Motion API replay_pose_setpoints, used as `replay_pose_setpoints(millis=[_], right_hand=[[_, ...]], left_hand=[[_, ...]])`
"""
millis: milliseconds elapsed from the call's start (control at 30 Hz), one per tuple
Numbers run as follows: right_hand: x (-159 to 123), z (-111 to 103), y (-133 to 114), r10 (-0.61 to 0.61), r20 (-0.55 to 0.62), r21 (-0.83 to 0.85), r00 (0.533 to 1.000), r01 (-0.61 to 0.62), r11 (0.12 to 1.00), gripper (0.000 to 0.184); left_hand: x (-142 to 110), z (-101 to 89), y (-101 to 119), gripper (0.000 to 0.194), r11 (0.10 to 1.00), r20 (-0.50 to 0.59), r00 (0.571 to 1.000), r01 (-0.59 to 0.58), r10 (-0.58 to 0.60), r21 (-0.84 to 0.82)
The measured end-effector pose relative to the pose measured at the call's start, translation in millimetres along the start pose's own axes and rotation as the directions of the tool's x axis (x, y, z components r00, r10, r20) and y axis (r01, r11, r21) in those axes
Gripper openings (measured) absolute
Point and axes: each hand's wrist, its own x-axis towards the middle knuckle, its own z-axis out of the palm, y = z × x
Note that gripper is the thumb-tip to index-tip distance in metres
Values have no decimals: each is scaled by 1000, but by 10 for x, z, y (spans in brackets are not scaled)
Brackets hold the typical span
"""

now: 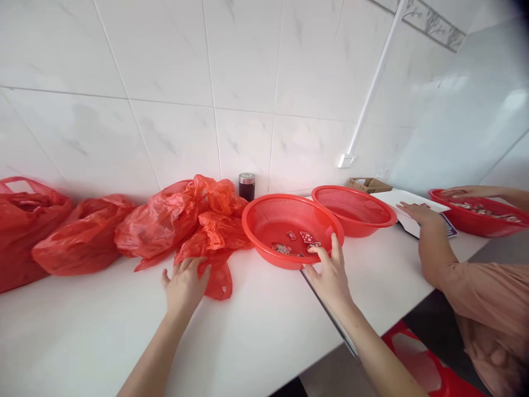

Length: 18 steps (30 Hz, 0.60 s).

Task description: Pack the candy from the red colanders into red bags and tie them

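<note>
My left hand point(187, 284) lies at the near edge of a crumpled red plastic bag point(215, 234), fingers apart, touching or just in front of the film. My right hand point(332, 275) grips the near right rim of a red plastic basket point(264, 251), thumb outside and fingers over the edge. Inside that basket lie a few small items, among them a red packet with white dots point(307, 237) and a small silvery heap point(282, 248). The tips of my left fingers are partly lost against the bag.
More filled red bags point(85, 237) line the wall at left. Behind the basket stand a dark jar point(247, 186) and a second red basket point(355, 226). At right, a co-worker's hand point(419, 212) rests by a white box point(407, 199), the other over a filled red basket point(467, 218).
</note>
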Motion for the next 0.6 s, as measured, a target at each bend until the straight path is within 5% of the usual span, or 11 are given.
replay_pose_setpoints(millis=[100,233,367,500,600], right_hand=[[-42,-121,-118,4,-3,18,1000,-4,1000,30],[-124,-352,-444,-38,30,225,999,31,974,26],[-160,-412,-808,-221,210,501,952,90,861,16],[-238,-245,-1154,-335,317,661,887,46,749,33],[-383,-29,-1320,-465,463,704,754,6,710,55]], left_hand=[[71,-142,-59,31,995,-175,984,-3,-14,-95],[82,-445,-18,21,900,-332,942,-102,-49,-424],[-155,-807,138,26,618,-107,976,33,-189,-785],[-616,-999,283,32,372,157,980,191,-121,-908],[-883,-1032,304,32,275,308,942,333,-132,-902]])
